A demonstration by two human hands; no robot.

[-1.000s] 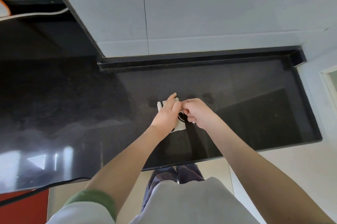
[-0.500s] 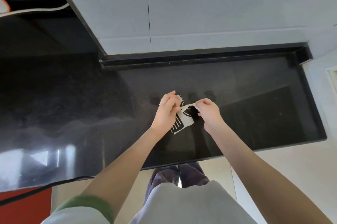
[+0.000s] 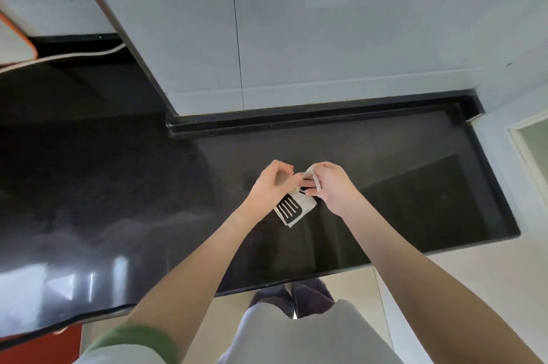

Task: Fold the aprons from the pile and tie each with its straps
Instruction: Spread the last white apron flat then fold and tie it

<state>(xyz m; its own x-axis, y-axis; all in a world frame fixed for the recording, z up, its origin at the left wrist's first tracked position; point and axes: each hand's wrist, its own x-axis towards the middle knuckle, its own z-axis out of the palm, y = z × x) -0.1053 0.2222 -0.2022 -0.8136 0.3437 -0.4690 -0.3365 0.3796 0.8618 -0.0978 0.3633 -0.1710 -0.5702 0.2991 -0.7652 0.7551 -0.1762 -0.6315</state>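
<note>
left hand (image 3: 271, 185): grip curled, pinching the bundle's top.
folded apron (image 3: 292, 209): small printed bundle at 5 o'clock of that hand, over the dark bench (image 3: 415, 185).
strap (image 3: 312, 171): pale band at the bundle's 12 o'clock.
right hand (image 3: 332, 190): grip pinching the strap.
step: tying, by the look.
next: likely draw the strap snug without loosening the folds.

One folded apron (image 3: 292, 209) is in view, with one strap (image 3: 311, 171) showing. Two hands are at it: one left hand (image 3: 271, 185) and one right hand (image 3: 332, 185). There is one black counter (image 3: 118, 185), one white cable (image 3: 74, 55) at its far left, two grey wall panels (image 3: 355, 37) parted by one seam, and one green cuff (image 3: 139, 337).
</note>
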